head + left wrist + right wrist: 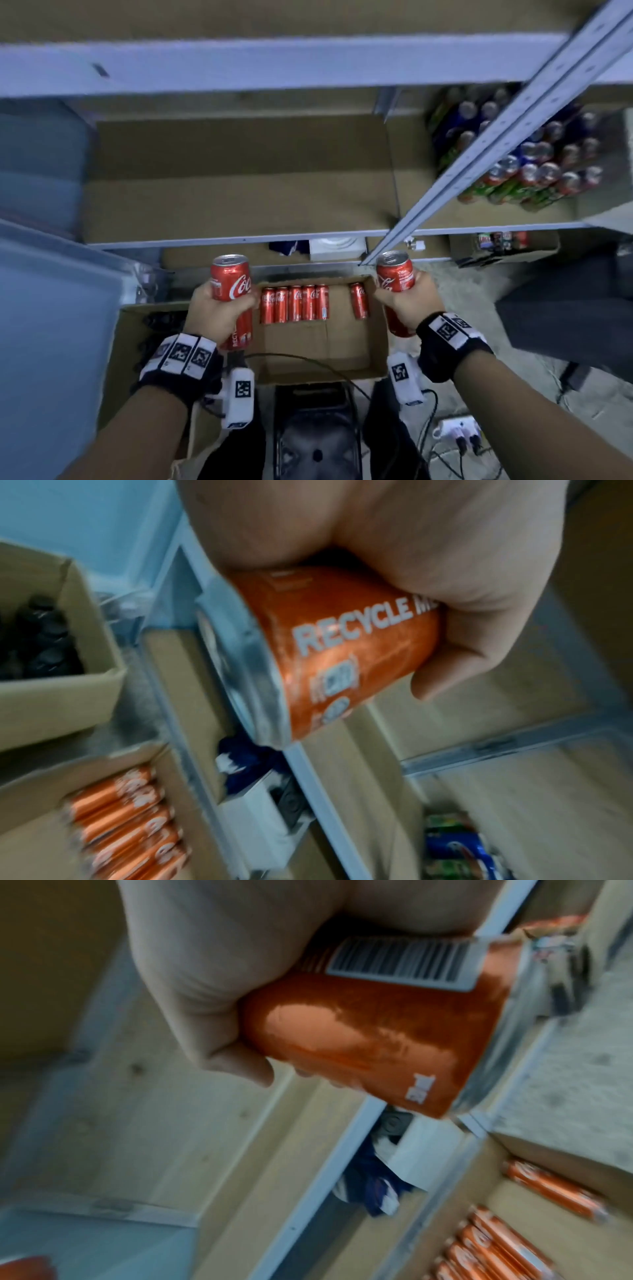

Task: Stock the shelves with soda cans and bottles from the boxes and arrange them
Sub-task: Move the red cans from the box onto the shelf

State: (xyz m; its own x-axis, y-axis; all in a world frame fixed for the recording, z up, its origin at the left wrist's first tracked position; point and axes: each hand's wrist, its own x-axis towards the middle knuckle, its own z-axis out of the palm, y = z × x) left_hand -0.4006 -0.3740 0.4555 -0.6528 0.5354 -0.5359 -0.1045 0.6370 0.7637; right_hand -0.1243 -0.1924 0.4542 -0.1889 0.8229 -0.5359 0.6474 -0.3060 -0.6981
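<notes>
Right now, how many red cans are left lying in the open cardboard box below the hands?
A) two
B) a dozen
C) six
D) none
C: in the head view the cardboard box holds a row of five red cans lying side by side, plus one lone can set apart to their right, while the left hand and right hand each hold another can above it.

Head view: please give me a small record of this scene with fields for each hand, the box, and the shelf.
left hand: grips left red cola can, upright
right hand: grips right red cola can, upright
cardboard box: open, below both hands; six red cans lie inside, five together, one apart
shelf board: bare in front
assorted cans: standing on the shelf to the right
</notes>
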